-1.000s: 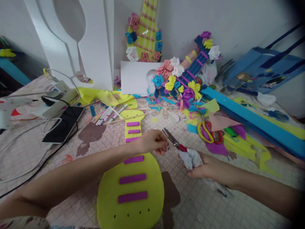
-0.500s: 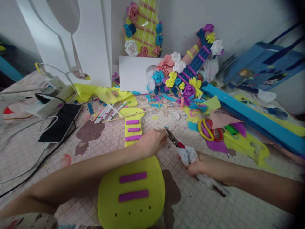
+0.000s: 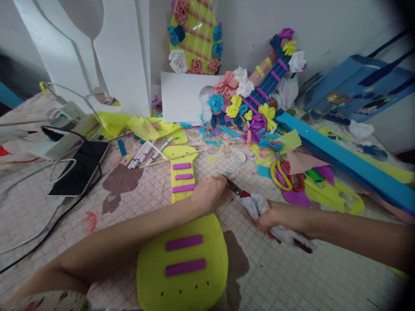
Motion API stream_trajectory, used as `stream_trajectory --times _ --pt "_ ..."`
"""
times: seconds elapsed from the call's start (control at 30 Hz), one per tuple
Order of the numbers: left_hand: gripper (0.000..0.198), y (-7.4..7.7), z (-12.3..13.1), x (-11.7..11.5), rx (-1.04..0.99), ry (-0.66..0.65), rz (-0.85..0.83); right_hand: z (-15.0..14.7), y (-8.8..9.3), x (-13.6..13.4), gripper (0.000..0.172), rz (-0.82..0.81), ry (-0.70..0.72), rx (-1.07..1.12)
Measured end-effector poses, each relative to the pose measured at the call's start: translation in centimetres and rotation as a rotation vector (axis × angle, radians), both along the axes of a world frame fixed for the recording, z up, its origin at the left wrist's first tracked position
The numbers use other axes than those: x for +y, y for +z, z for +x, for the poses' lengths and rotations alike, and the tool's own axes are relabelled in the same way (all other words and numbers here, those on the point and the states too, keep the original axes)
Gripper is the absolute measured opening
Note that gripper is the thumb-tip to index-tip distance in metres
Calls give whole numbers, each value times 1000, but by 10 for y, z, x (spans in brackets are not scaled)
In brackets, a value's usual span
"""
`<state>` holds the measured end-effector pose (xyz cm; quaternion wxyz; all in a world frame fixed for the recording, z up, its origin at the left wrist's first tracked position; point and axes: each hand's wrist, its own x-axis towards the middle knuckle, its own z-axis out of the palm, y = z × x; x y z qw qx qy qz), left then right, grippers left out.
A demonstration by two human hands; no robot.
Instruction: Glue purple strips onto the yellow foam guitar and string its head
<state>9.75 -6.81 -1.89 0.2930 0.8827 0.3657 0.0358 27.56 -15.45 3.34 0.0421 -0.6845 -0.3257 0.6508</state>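
My right hand (image 3: 275, 216) is closed round the cloth-wrapped handles of a pair of red pliers (image 3: 238, 191) whose metal jaws point left. My left hand (image 3: 209, 192) is curled at the jaw tips, its fingers pinched together on something too small to make out. Both hands hover just above the tiled mat, right of a yellow-green foam guitar neck (image 3: 181, 172) with purple strips. The matching round foam guitar body (image 3: 181, 263) with two purple strips lies under my left forearm.
Yellow and red scissors (image 3: 285, 175) and foam scraps lie to the right, beside a long blue foam strip (image 3: 340, 160). Flower-covered foam guitars (image 3: 249, 103) lean on the back wall. A phone (image 3: 79, 166) with cables, marker pens (image 3: 149, 153) and white foam board (image 3: 106, 56) sit left.
Both hands have shifted slightly up and right on the mat, staying together at the pliers. The jaws look more closed, and the view has tipped a little.
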Motion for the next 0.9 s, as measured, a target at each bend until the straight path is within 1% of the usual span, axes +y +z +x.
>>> stream_trajectory --times 0.1,0.23,0.3,0.43,0.57,0.73,0.9 --pt "20 -1 0 0 5 -5 5 4 1 1 9 -47 16 46" --pt "23 -3 0 -1 -14 -8 37 2 5 1 19 -53 7 52" --pt "24 -5 0 -1 -10 -9 45 -2 6 0 20 -17 7 4" --pt "26 -8 -1 -1 -10 -16 46 -9 3 -3 5 95 58 -121" --pt "26 -9 0 -2 -25 -17 68 -10 2 -2 12 131 92 -161" --pt "27 -7 1 -3 -3 -19 76 -5 3 2 10 69 97 -132" --pt "22 -4 3 -5 61 -1 111 2 -4 3 13 15 139 -158"
